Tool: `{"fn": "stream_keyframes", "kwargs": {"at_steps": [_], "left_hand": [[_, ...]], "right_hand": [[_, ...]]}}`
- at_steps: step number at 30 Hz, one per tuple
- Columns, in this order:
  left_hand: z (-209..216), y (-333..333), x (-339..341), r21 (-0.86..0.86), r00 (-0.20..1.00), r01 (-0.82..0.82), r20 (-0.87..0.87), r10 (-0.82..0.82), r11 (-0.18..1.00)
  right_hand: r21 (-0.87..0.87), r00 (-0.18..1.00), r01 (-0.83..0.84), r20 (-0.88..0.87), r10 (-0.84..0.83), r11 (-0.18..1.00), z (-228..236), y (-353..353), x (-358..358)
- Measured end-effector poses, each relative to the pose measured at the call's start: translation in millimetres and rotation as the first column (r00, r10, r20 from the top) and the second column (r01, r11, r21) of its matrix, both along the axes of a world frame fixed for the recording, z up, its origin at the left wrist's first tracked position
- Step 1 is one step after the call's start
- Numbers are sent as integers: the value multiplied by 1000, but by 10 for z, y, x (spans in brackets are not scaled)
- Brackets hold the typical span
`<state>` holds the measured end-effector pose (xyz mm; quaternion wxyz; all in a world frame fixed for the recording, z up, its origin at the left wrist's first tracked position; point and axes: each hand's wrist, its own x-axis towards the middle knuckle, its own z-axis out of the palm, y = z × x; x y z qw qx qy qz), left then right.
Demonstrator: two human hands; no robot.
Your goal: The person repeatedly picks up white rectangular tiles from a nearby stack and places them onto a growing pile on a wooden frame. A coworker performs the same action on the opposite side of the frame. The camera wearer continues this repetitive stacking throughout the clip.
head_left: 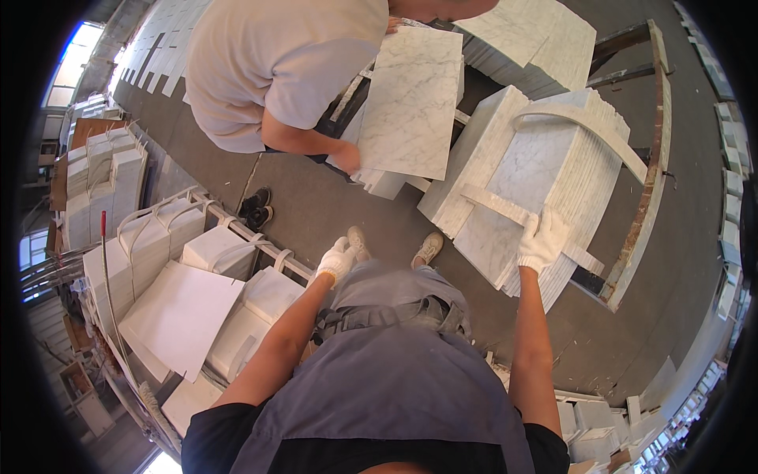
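Both my hands wear white knit gloves. My right hand (542,240) is closed on a narrow white marble strip (496,203) that lies slantwise across a stack of grey-veined marble slabs (545,162). Farther up the same stack rests a second, curved-looking strip (588,125). In front of my left thigh hangs my left hand (336,261), its fingers loosely bent and a little apart, with nothing visible in them. Part of its palm side is hidden.
Across from me a person in a pale shirt (292,63) leans over a large veined slab (410,103), one hand at its edge. A rusty metal frame (651,158) borders the right stack. Strapped white stone blocks (162,229) and a pale sheet (185,312) stand at left.
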<state>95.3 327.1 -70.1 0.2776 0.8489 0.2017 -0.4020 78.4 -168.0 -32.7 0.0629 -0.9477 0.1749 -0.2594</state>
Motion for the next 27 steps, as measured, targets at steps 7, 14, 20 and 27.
{"fn": "stream_keyframes", "kwargs": {"at_steps": [7, 14, 20, 27], "left_hand": [[-66, 27, -24, -6, 1000, -19, -7, 19, 1000], [-24, 9, -25, -31, 999, -36, -6, 36, 999], [-39, 19, -24, -44, 999, -37, -2, 37, 998], [27, 8, -11, -65, 999, -39, -37, 37, 997]], "right_hand": [[-54, 1000, -10, 8, 10, 999, 1, 4, 6], [-37, 1000, -20, 10, 20, 999, 38, 15, 16], [-26, 1000, -10, -1, 10, 1000, 23, 21, 14], [-19, 1000, -3, 1, 3, 1000, -8, 3, 5]]}}
